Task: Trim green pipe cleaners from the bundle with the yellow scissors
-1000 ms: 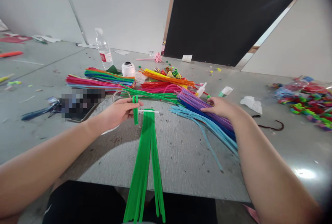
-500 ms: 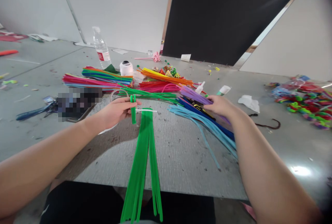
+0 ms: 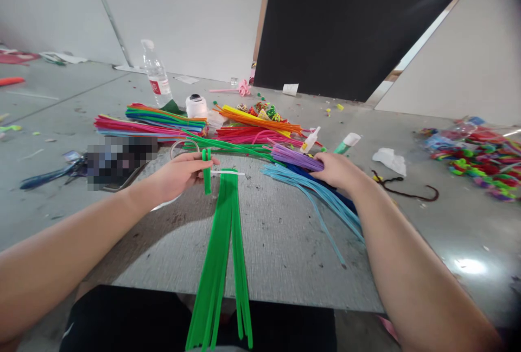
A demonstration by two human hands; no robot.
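My left hand [image 3: 183,171] pinches a short folded green pipe cleaner piece [image 3: 207,178] above the grey board [image 3: 280,243]. Just right of it, a white strip [image 3: 240,174] lies across the top of long green pipe cleaners [image 3: 217,243], which hang over the board's near edge. On the right, my right hand [image 3: 334,170] is closed around the purple pipe cleaners [image 3: 291,155]. Beneath and beside that hand are dark blue pipe cleaners [image 3: 344,195] and light blue ones [image 3: 315,192].
Behind lie pink and red bundles [image 3: 256,136], a spool [image 3: 196,106], a bottle [image 3: 157,77] and glue tubes [image 3: 311,139]. A blurred-out phone [image 3: 122,163] sits left. Crumpled tissue [image 3: 389,161] and a colourful pile [image 3: 484,159] are on the right.
My right hand has shifted slightly left and nearer, gathering the purple bundle, which now lies over the dark blue ones. My left hand has barely moved. The view has shifted a little.
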